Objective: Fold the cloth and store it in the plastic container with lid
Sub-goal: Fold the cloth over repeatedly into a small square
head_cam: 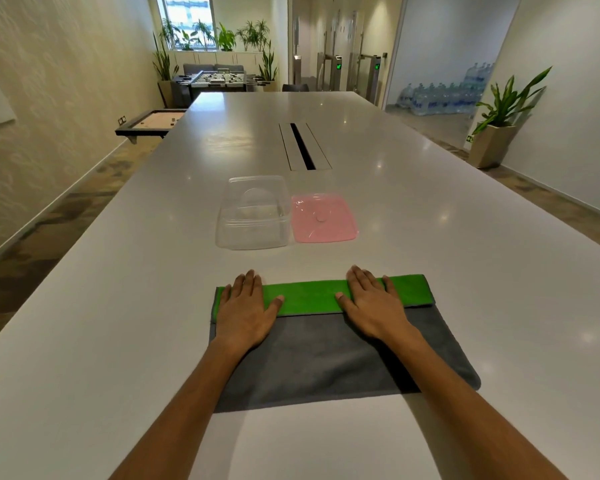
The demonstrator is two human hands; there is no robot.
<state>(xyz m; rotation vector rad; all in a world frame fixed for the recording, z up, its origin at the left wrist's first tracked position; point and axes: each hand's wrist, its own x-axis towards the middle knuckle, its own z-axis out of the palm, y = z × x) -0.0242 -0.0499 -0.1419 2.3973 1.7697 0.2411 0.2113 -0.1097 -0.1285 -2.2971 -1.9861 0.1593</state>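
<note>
A cloth lies flat near the table's front edge, grey on its near part with a green band along its far edge. My left hand rests palm down on the cloth's far left corner, fingers spread. Palm down too, my right hand presses the green band right of centre. Neither hand grips anything. Beyond the cloth stands a clear plastic container, uncovered and with nothing in it. Its pink lid lies flat on the table just to the container's right.
The long white table stretches far ahead, with a cable slot in its middle behind the container. A potted plant and stacked water bottles stand off to the right, on the floor.
</note>
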